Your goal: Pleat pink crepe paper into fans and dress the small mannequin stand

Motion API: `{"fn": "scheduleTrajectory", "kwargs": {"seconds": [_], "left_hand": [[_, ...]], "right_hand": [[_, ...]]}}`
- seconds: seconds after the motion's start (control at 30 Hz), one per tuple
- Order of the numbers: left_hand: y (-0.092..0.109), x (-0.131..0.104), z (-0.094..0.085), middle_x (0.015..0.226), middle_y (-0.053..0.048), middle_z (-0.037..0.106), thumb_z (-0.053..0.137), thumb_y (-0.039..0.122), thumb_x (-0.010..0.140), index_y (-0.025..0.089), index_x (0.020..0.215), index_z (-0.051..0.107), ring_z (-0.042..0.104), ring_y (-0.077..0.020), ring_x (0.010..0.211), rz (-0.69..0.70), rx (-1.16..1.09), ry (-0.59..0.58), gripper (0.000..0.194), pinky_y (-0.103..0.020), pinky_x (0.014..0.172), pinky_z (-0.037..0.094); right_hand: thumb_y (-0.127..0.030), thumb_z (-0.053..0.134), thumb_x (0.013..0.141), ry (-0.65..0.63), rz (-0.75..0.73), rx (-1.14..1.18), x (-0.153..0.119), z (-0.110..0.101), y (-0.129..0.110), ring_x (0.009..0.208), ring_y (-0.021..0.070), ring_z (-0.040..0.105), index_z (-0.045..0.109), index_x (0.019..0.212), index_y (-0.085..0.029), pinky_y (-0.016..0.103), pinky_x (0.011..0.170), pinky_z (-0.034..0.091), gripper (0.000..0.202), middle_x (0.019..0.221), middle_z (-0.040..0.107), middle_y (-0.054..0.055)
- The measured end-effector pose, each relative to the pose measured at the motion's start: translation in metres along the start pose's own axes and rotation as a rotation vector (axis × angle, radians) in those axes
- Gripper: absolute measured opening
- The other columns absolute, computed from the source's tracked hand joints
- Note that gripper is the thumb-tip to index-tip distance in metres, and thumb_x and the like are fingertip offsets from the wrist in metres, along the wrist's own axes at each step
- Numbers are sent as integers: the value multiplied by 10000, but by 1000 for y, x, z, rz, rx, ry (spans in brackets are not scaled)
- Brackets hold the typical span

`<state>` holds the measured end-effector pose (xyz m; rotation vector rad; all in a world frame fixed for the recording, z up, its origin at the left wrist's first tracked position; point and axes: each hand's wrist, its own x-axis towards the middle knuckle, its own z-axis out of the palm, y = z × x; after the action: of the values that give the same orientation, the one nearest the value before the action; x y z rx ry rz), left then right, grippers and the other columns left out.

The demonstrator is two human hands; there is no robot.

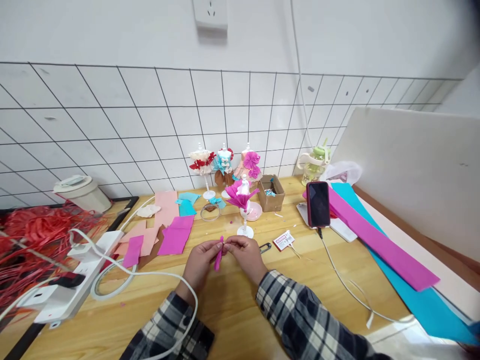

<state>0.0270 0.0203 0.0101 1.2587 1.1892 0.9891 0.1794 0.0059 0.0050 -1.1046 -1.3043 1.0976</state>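
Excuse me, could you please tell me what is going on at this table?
A person holds a small strip of magenta paper between the fingertips of the left hand and right hand. Just beyond the hands stands a small white figure dressed in magenta paper. Three more dressed figures stand behind it, and colored paper pieces lie to the left.

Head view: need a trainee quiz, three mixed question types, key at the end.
1. What do the left hand and right hand pinch between them?
2. True or false: in view, the open brown cardboard box stands left of the black-screened phone.
3. Which stands nearest the hands? A) green-lidded drink bottle B) small white mannequin in magenta paper C) off-white cylindrical tub

Key: 1. A narrow magenta paper piece. 2. True. 3. B.
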Motion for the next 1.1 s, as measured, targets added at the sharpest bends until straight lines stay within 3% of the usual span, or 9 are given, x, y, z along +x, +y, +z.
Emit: {"fn": "scheduleTrajectory", "kwargs": {"seconds": [0.2,0.33,0.53,0.67,0.93,1.1], "left_hand": [[-7,-5,2,770,-50,768,650,380,733,186,801,748,719,-222,723,141,350,125,228,-320,700,568],[-7,-10,8,742,-24,765,595,334,789,221,831,750,712,-196,685,227,488,72,196,-279,640,559],[-7,-17,14,715,-17,755,602,307,775,200,774,731,693,-175,616,243,473,131,167,-251,583,541],[-5,-22,16,721,-28,754,585,333,798,184,838,730,669,-163,544,209,447,124,211,-254,541,527],[-10,-24,5,842,-44,768,577,343,828,206,862,752,702,-203,786,417,611,112,225,-315,765,538],[-16,-21,1,844,-52,766,566,370,846,202,858,750,700,-206,809,456,643,125,250,-318,777,533]], "right_hand": [[-252,654,784,-28,-25,-164,-2,-8,19,790,187,677,763,807,-248,306,774,528,111,827,749,16],[-257,646,776,-89,30,-117,-1,-13,20,726,178,687,754,803,-232,291,713,538,114,771,745,13],[-291,674,750,-45,85,-190,-5,-11,19,661,168,667,729,754,-199,266,628,513,108,729,735,26],[-307,662,752,-26,96,-151,-6,-10,17,640,160,646,704,720,-186,259,610,489,132,714,724,28],[-341,660,717,-45,193,34,-9,-6,14,496,100,506,608,663,-167,207,480,380,189,554,595,-32],[-378,676,696,-33,292,143,-12,-3,11,412,81,414,518,633,-188,198,393,338,255,478,497,-69]]}}
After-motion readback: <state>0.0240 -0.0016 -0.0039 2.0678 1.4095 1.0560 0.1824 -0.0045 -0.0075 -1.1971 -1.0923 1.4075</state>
